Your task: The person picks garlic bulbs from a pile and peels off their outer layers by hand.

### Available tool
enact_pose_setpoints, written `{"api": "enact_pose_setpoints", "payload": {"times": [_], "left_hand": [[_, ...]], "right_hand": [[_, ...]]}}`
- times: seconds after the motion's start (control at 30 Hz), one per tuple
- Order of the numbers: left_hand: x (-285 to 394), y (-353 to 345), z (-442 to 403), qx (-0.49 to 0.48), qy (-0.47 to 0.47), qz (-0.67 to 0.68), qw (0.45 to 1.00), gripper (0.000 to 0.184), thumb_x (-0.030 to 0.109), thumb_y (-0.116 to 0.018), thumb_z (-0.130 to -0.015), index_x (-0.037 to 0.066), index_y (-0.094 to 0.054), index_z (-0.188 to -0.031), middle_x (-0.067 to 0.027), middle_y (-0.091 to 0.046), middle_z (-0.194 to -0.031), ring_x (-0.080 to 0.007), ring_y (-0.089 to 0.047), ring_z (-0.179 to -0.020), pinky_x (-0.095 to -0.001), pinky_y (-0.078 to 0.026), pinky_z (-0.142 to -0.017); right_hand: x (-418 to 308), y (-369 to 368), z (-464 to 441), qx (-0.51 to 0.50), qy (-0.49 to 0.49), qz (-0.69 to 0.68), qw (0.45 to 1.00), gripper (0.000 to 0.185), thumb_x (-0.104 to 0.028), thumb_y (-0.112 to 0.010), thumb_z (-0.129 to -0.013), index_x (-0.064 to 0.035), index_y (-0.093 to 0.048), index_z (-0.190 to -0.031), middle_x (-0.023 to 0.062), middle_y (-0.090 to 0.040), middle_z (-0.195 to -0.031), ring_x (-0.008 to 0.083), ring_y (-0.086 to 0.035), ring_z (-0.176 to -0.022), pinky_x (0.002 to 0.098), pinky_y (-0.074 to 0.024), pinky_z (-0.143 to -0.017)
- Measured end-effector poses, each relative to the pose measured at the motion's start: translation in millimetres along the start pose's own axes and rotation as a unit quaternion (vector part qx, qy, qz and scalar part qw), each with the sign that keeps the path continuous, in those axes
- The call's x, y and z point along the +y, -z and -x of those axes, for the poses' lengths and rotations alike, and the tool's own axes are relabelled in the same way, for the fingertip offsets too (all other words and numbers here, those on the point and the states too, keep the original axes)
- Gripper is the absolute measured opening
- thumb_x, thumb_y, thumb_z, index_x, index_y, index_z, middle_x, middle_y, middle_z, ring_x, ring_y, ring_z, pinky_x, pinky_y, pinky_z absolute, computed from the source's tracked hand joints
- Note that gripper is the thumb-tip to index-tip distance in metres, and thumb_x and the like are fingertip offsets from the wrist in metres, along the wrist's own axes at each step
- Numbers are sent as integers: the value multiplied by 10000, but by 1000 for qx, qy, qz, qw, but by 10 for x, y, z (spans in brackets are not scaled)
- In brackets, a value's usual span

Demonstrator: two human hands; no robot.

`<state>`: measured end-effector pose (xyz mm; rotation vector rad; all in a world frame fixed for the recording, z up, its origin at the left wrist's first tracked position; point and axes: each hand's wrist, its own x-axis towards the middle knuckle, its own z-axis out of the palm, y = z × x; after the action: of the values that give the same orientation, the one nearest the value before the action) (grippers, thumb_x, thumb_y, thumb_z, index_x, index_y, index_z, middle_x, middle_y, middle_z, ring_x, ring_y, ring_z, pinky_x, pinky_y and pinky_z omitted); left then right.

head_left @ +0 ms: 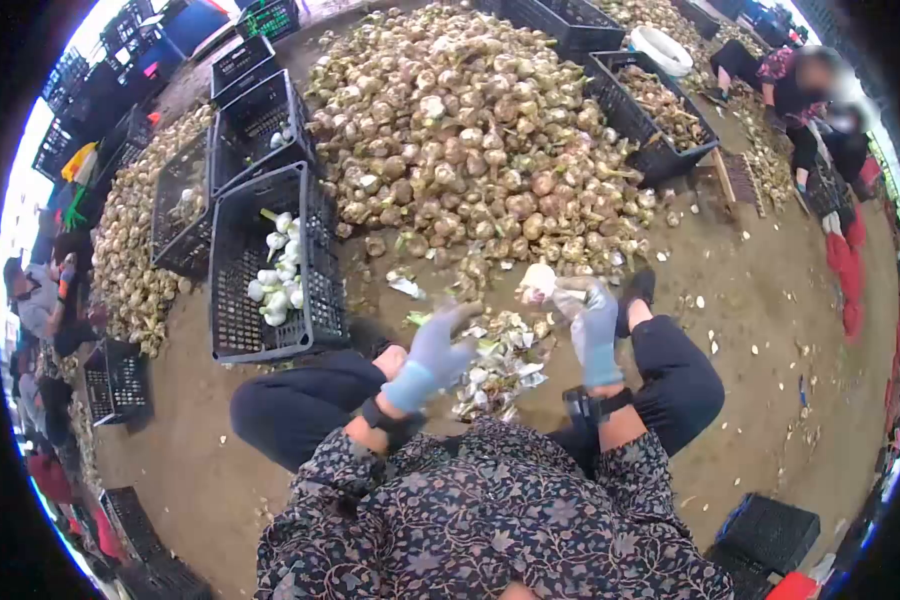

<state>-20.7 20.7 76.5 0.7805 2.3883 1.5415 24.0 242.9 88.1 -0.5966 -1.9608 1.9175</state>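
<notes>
My left hand (pixel 438 350), in a pale grey-blue glove, hovers over a small heap of peeled skins and leaf scraps (pixel 500 368) between my feet. Its fingers are spread, slightly blurred, with nothing in them. My right hand (pixel 594 325), gloved the same way, is closed on the stem of a garlic bulb (pixel 537 282). The whitish bulb points left, toward the middle. Ahead lies a large pile of unpeeled garlic (pixel 470 140). To my left stands a black plastic crate (pixel 222 290) with several clean white garlic bulbs (pixel 282 275) in it.
More black crates (pixel 260 125) stand beyond the near one. At the right of the pile, another crate (pixel 660 150) holds trimmings, and a white tub (pixel 660 50) is behind it. Other people work at the far left and upper right. Loose cloves dot the floor (pixel 770 400).
</notes>
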Motion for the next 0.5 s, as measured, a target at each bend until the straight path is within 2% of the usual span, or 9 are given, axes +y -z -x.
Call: {"api": "enact_pose_setpoints", "payload": {"times": [0.03,0.07,0.13,0.17,0.23,0.3,0.33,0.4,0.5], "left_hand": [[104,-22,-46,26,120,174,977,260,150,-647,-847,-38,-629,-1026,-40,-653,-833,-112,-588,-756,-254,-486,-676],[153,-54,-80,28,180,222,958,272,200,-681,-843,-24,-638,-991,-27,-644,-797,-83,-573,-708,-241,-476,-627],[177,-131,-138,31,218,220,950,262,185,-674,-848,-26,-640,-999,-38,-661,-858,-77,-577,-766,-227,-470,-684],[197,-175,-159,27,253,221,942,253,170,-668,-852,-28,-643,-1007,-48,-679,-919,-71,-582,-825,-213,-463,-740],[220,-249,-160,53,290,266,918,214,185,-652,-869,-5,-642,-968,-52,-670,-870,-97,-597,-753,-240,-482,-665],[162,-295,-128,71,369,440,816,217,205,-634,-884,7,-630,-970,-57,-651,-800,-146,-608,-662,-274,-495,-584],[122,-297,-121,62,375,463,800,204,206,-621,-890,10,-614,-949,-62,-629,-749,-172,-597,-591,-293,-491,-519],[24,-298,-81,53,365,479,797,196,195,-624,-886,6,-613,-936,-69,-630,-751,-162,-591,-587,-286,-478,-511],[-88,-287,-74,22,357,498,790,165,165,-621,-880,1,-608,-896,-62,-611,-732,-134,-555,-572,-273,-443,-504]], "right_hand": [[17,-87,72,6,61,65,996,133,-31,-669,-804,2,-653,-932,77,-673,-851,153,-643,-747,262,-503,-656],[18,-156,150,0,58,62,996,133,-31,-669,-804,2,-653,-932,77,-673,-851,153,-643,-747,262,-503,-656],[4,-261,254,11,237,199,951,183,-93,-702,-791,-20,-667,-954,103,-683,-861,207,-656,-753,295,-509,-672],[17,-303,284,8,236,196,952,183,-93,-702,-791,-20,-667,-954,103,-683,-861,207,-656,-753,295,-509,-672],[43,-360,327,9,298,261,918,220,-137,-730,-769,-49,-677,-964,124,-677,-872,268,-654,-776,330,-513,-682],[88,-377,335,6,337,256,906,256,-136,-707,-747,-84,-675,-996,109,-663,-842,301,-634,-748,354,-506,-646],[121,-356,358,-25,352,285,891,292,-132,-688,-723,-92,-668,-1012,104,-656,-834,298,-628,-731,364,-500,-626],[170,-328,383,-70,388,327,859,406,-142,-640,-643,-108,-648,-1047,99,-635,-820,295,-609,-695,387,-484,-586],[210,-318,415,-80,399,309,860,400,-149,-650,-631,-107,-655,-1028,105,-637,-826,294,-615,-711,386,-489,-588]]}}
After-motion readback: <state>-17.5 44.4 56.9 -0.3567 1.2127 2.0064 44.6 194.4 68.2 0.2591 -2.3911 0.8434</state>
